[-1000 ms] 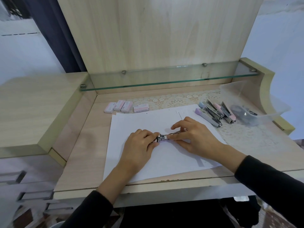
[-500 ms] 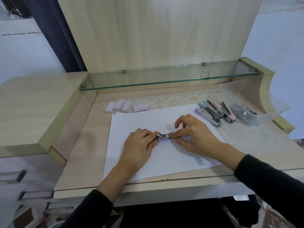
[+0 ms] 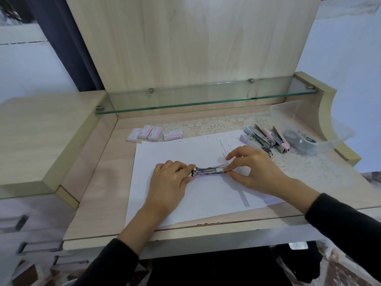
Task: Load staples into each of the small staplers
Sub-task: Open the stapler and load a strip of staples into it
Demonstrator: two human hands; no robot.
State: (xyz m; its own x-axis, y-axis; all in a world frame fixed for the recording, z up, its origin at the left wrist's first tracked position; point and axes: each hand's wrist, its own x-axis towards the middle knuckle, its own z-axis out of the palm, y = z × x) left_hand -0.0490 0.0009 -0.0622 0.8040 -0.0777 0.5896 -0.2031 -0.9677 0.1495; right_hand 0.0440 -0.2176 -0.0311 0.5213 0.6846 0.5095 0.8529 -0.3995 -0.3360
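Note:
A small purple stapler (image 3: 209, 171) lies opened flat on the white paper (image 3: 185, 203), its metal staple channel facing up. My left hand (image 3: 172, 180) grips its left end. My right hand (image 3: 250, 169) pinches its right end between thumb and forefinger, the other fingers raised. Whether a staple strip sits between those fingertips I cannot tell. Several more small staplers (image 3: 266, 140), purple, blue and pink, lie open at the paper's far right corner. Several pink staple boxes (image 3: 153, 134) stand in a row at the back left.
A clear plastic tub (image 3: 329, 133) at the back right holds a dark object. A glass shelf (image 3: 206, 100) overhangs the back of the desk. A lace mat (image 3: 216, 125) covers the back and right of the desktop. A raised wooden side block stands to the left.
My right hand has slid slightly right along the stapler and lifted its fingers, uncovering more of the metal channel. My left hand has stayed on the left end.

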